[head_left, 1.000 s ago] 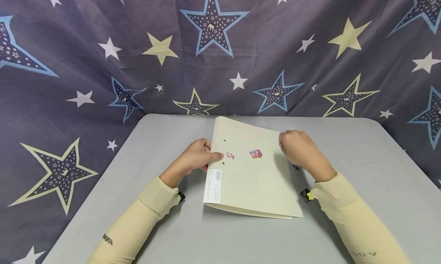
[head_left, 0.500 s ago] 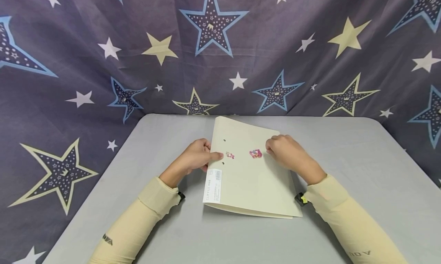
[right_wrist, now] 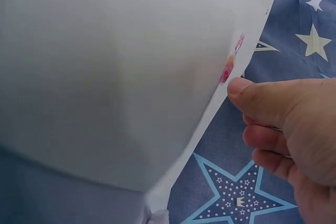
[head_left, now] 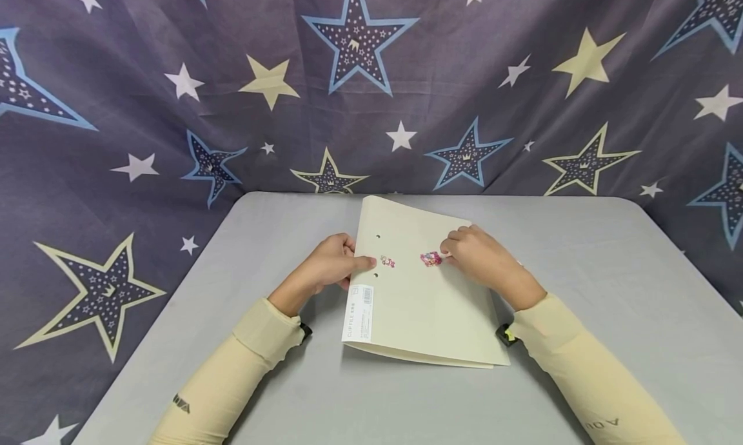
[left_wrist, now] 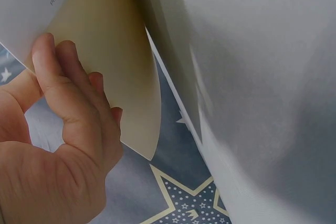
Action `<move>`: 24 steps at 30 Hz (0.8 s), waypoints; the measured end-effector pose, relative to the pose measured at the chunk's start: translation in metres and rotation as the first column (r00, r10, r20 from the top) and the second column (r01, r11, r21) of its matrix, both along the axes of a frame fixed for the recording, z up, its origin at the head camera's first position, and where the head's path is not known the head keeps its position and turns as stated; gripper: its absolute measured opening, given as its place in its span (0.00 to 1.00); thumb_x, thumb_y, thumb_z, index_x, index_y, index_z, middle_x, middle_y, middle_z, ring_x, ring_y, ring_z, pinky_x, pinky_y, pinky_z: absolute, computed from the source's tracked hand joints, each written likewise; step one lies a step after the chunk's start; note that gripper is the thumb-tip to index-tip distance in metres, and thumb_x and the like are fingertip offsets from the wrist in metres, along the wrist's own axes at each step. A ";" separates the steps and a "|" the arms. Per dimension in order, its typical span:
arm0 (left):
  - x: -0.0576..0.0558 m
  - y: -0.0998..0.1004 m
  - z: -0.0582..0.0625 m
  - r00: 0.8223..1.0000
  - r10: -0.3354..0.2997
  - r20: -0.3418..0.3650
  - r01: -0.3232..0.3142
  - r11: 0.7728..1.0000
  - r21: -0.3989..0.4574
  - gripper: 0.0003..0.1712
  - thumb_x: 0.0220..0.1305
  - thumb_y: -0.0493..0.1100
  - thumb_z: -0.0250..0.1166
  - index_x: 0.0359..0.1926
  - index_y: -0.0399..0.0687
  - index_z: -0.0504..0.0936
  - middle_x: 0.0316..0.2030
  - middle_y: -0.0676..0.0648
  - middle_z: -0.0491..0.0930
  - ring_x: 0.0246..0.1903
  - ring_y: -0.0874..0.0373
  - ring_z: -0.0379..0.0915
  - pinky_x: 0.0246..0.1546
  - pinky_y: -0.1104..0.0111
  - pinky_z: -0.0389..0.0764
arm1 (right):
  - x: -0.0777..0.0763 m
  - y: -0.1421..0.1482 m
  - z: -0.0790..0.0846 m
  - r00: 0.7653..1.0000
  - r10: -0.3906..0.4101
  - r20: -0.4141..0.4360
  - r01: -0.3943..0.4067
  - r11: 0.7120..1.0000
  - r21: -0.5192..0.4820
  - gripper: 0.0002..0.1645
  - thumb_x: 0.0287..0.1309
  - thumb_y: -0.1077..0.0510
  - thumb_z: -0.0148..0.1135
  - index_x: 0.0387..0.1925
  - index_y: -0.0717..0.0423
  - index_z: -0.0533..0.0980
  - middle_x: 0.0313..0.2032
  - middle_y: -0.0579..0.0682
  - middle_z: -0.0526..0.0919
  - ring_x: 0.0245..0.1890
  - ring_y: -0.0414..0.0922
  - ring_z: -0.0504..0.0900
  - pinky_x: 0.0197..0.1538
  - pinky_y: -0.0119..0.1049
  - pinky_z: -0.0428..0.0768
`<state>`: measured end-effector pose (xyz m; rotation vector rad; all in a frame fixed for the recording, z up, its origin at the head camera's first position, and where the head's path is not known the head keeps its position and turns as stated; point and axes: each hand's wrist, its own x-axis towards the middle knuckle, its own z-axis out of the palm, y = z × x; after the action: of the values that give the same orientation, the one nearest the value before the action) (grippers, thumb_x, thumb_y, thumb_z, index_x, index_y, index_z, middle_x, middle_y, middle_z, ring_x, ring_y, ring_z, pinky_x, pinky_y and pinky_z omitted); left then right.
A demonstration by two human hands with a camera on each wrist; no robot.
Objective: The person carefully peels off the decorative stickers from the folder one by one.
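Observation:
A cream file folder (head_left: 418, 316) with a white "CLIP FILE" label (head_left: 358, 313) stands slightly open on the grey table. My left hand (head_left: 327, 261) grips its left edge, thumb on the cover and fingers behind; in the left wrist view those fingers (left_wrist: 73, 87) lie along the inner side. A small pink sticker (head_left: 387, 262) sits near the left thumb, between two punched holes. My right hand (head_left: 478, 258) has curled fingers, and its fingertips pinch at the right edge of a second pink sticker (head_left: 431, 259). The right wrist view shows the thumb (right_wrist: 240, 85) right by this sticker.
The grey table (head_left: 278, 374) stretches around the folder on all sides. Behind and to the left hangs a dark star-patterned cloth (head_left: 220, 77). A black wrist strap (head_left: 507, 335) shows under the right sleeve.
My right hand has moved left from the folder's right edge to the second sticker, its fingertips now at that sticker's edge. The left hand and folder have stayed in place.

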<state>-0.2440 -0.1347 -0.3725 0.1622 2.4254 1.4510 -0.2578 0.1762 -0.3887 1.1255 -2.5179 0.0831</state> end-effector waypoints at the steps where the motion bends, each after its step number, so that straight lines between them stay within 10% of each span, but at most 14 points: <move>1: 0.000 0.000 0.000 1.000 0.001 0.000 -0.001 1.000 -0.001 0.21 0.63 0.45 0.73 0.44 0.36 0.72 0.27 0.43 0.79 0.23 0.52 0.81 0.21 0.64 0.82 | 0.000 0.000 0.000 1.000 -0.002 -0.005 0.002 1.000 0.003 0.09 0.54 0.63 0.78 0.31 0.58 0.82 0.31 0.51 0.84 0.34 0.51 0.82 0.44 0.50 0.79; 24: 0.000 0.000 -0.001 1.000 -0.006 0.010 0.006 1.000 0.001 0.21 0.64 0.44 0.73 0.41 0.38 0.70 0.25 0.46 0.75 0.23 0.53 0.80 0.20 0.65 0.81 | -0.006 -0.004 0.002 0.980 0.102 -0.168 -0.062 0.971 0.232 0.13 0.52 0.52 0.79 0.30 0.55 0.82 0.28 0.46 0.80 0.33 0.48 0.78 0.41 0.41 0.75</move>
<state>-0.2441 -0.1347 -0.3736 0.1621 2.4144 1.4469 -0.2633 0.1720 -0.3866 1.2636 -2.3635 -0.2778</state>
